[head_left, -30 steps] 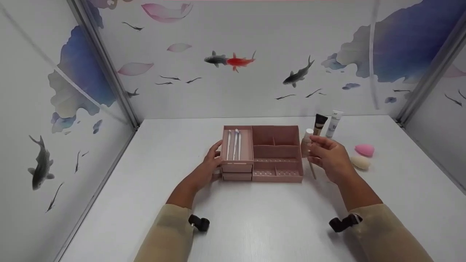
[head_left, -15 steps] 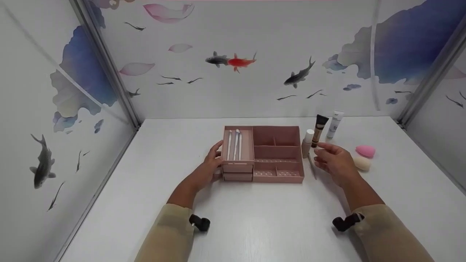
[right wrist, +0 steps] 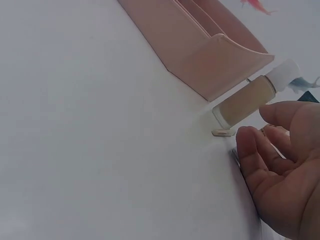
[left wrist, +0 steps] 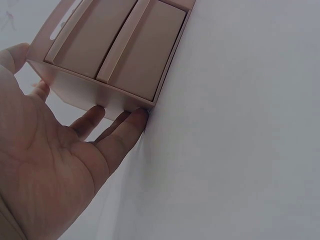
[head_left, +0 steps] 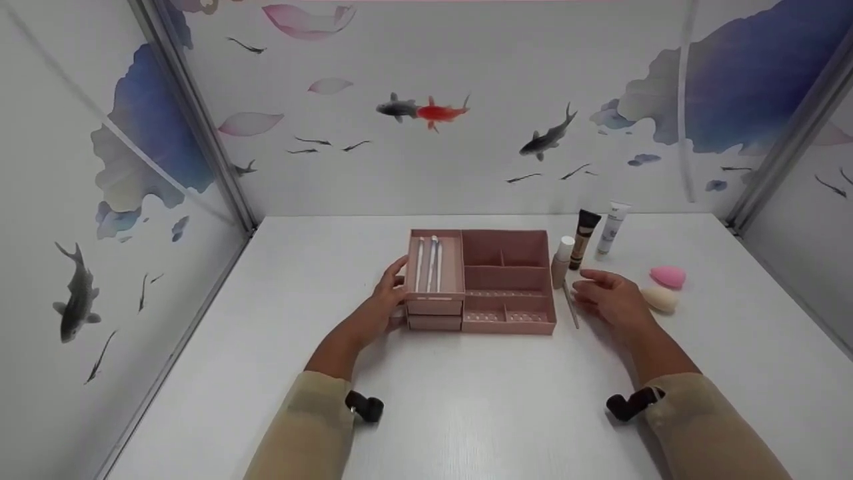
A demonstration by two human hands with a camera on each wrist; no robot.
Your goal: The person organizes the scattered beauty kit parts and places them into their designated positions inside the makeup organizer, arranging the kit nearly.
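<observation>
A pink desk organizer (head_left: 503,280) stands on the white table, with several slim white sticks (head_left: 430,265) lying in its top left tray. My left hand (head_left: 383,300) rests its fingers against the organizer's left side; in the left wrist view the fingertips (left wrist: 135,117) touch the side wall beside two drawers (left wrist: 145,47). Loosely bent and holding nothing, my right hand (head_left: 613,300) is low over the table, just right of a thin stick (head_left: 572,305). Beyond its fingers a white-capped foundation bottle (right wrist: 245,102) stands upright close to the organizer's right side.
Behind the right hand stand a black-capped tube (head_left: 585,240) and a white tube (head_left: 612,229). A pink makeup sponge (head_left: 668,276) and a beige sponge (head_left: 660,300) lie to its right. Printed wall panels (head_left: 440,173) enclose the table at the back and sides.
My right hand has let go of the foundation bottle, which stands beside the organizer, and has drawn back right and lowered toward the table. The left hand stays at the organizer.
</observation>
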